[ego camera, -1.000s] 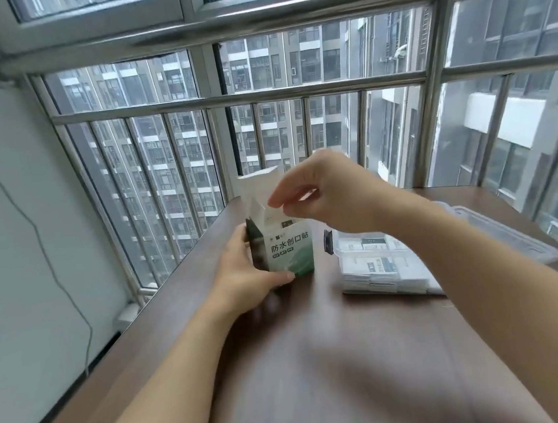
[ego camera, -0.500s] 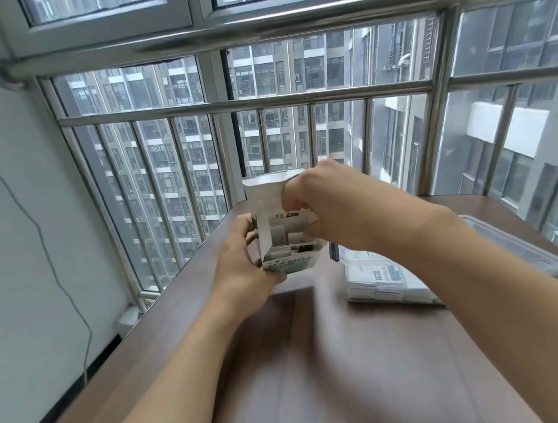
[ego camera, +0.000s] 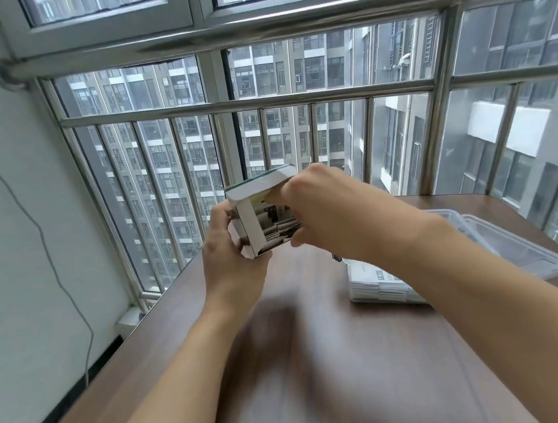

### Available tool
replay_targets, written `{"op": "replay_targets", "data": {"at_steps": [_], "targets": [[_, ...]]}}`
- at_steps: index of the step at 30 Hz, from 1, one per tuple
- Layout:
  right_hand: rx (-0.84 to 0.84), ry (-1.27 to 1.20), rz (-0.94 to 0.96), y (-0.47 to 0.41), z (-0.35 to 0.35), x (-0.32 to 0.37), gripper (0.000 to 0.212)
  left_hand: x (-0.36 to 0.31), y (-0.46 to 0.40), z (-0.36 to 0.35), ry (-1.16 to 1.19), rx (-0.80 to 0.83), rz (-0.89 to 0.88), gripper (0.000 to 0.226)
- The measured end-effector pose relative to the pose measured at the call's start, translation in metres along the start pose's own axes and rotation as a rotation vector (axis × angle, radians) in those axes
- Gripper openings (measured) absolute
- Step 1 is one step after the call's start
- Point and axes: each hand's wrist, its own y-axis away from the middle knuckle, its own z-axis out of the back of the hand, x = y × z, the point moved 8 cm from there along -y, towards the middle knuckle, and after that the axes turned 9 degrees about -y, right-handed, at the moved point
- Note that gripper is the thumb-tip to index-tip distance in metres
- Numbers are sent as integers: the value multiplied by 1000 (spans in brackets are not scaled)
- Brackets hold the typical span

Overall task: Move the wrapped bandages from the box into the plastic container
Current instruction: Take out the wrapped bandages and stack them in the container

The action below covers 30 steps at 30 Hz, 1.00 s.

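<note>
My left hand (ego camera: 229, 261) grips a small white and green bandage box (ego camera: 253, 214), lifted off the table and tipped so its open end faces me. Wrapped bandages (ego camera: 277, 227) show inside the opening. The fingers of my right hand (ego camera: 326, 213) reach into the opening and curl around the bandages there. To the right on the table stands the clear plastic container (ego camera: 381, 283), partly hidden behind my right forearm, with several flat white packets inside.
The container's clear lid (ego camera: 522, 247) lies open to its right. The brown wooden table (ego camera: 288, 382) runs up to a steel window railing (ego camera: 245, 104). A white wall with a hanging cable (ego camera: 46, 242) is on the left.
The box went from standing on the table to lifted and tipped toward me in my left hand. My right hand moved from the top flap into the opening.
</note>
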Motion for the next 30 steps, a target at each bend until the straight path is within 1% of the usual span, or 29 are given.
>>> {"op": "replay_targets", "data": {"at_steps": [3,5,6,8,11,14,15,16,19,22,24,27,30], "targets": [[2,-4,-25,3,-2,-1,27,0,0,-2,14,12,-1,70],[19,-22,-40,2,-5,-2,34,3,-1,-5,58,51,11,71],[36,-53,-51,1,-6,-4,35,5,-2,-7,81,72,19,71],[58,-121,-84,-1,-8,-10,28,7,-2,-11,102,113,29,71],[127,-110,-112,2,-7,-15,52,9,-2,-15,105,144,29,73],[178,-114,-138,5,-10,-17,63,6,-1,-16,96,150,26,73],[207,-121,-166,6,-14,-20,63,4,1,-17,81,153,18,73],[255,-135,-194,8,-20,-23,57,1,3,-18,63,160,6,72],[396,-294,-270,14,-38,-30,31,-6,7,-19,27,184,-23,71],[410,-437,-310,18,-38,-35,21,-8,8,-20,13,212,-23,72],[400,-468,-299,19,-34,-35,22,-9,8,-19,10,219,-29,71],[401,-440,-323,18,-37,-40,23,-12,9,-18,-13,216,-41,73],[372,-291,-245,12,-36,-36,11,-11,8,-17,-42,204,-38,72]]}}
